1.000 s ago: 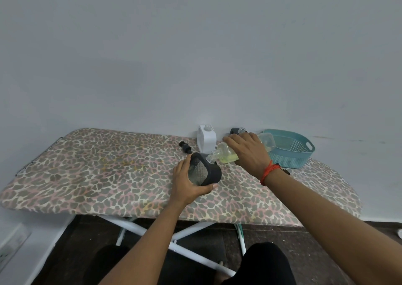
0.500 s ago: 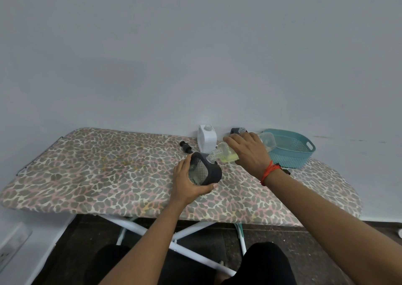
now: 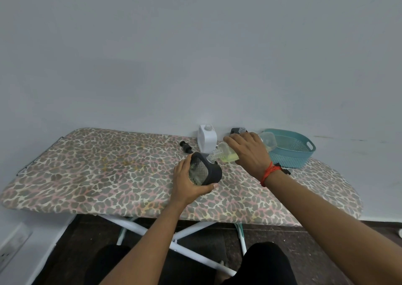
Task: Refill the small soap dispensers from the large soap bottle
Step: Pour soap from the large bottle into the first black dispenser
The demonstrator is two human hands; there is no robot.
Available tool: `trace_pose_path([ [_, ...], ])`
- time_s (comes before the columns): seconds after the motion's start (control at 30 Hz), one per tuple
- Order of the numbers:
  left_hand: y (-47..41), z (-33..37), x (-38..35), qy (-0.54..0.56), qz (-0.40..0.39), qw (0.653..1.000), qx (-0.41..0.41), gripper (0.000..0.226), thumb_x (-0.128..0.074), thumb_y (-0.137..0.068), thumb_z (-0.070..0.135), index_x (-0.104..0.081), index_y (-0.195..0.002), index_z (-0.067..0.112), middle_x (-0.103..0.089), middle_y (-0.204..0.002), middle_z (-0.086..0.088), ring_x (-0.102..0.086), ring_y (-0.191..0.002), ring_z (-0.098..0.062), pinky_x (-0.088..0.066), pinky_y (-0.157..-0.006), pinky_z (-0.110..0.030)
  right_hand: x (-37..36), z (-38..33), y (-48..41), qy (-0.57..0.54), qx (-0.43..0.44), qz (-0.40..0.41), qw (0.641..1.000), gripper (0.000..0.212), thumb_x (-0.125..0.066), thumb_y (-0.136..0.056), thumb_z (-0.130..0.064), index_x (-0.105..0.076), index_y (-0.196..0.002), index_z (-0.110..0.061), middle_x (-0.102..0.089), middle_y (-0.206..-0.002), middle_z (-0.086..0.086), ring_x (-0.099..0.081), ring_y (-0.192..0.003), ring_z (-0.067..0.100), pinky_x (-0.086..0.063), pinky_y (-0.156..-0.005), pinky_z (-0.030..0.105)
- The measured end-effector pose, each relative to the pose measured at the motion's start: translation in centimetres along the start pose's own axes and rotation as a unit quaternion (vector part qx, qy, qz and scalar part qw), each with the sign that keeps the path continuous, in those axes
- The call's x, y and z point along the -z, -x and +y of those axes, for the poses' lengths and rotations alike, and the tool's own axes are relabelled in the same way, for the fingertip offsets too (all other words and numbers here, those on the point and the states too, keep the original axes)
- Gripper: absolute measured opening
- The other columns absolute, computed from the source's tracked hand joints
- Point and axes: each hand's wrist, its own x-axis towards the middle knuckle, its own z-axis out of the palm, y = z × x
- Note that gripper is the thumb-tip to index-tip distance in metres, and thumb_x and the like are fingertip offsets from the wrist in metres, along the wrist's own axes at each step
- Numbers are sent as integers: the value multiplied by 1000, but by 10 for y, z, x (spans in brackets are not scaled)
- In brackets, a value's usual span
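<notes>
My left hand (image 3: pixel 188 183) grips a small black soap dispenser (image 3: pixel 205 171) with a clear textured window, tilted on the leopard-print ironing board (image 3: pixel 108 176). With my right hand (image 3: pixel 248 152) I hold the large clear soap bottle (image 3: pixel 226 153) on its side, and yellow-green soap pools in its lower half. The bottle's threaded neck touches the dispenser's top opening. A white dispenser (image 3: pixel 207 137) without its pump stands behind them by the wall. Another black dispenser (image 3: pixel 238 130) shows partly behind my right hand.
A black pump head (image 3: pixel 185 147) lies on the board left of the white dispenser. A teal perforated basket (image 3: pixel 291 152) sits at the board's right rear, against the wall. A small black part (image 3: pixel 285 170) lies by my right wrist. The board's white legs cross below.
</notes>
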Motion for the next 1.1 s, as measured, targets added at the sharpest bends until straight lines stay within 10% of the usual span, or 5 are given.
trace_pose_path([
  [0.6, 0, -2, -1, 17, 3, 1000, 1, 131, -78, -49, 75, -27, -158, 24, -35, -155, 1, -30, -143, -17, -33, -119, -44, -14, -16, 19, -179, -146, 25, 973, 78, -87, -67, -35, -49, -134, -27, -63, -124, -2, -61, -106, 27, -48, -87, 40],
  [0.83, -4, -10, -4, 22, 15, 1000, -3, 124, -89, -53, 65, -32, -155, 23, -42, -149, 3, -38, -139, -17, -38, -115, -47, -5, -14, 34, -486, -339, 126, 796, 71, -93, -68, -31, -49, -123, -27, -62, -109, -11, -60, -98, 11, -42, -69, 8],
  [1.1, -5, -11, -7, 36, 32, 999, 2, 122, -95, -53, 56, -33, -152, 24, -42, -146, 5, -42, -136, -15, -41, -115, -45, -24, -33, 51, -583, -402, 198, 678, 73, -93, -68, -38, -48, -126, -37, -60, -124, -14, -61, -112, 6, -52, -84, 28],
])
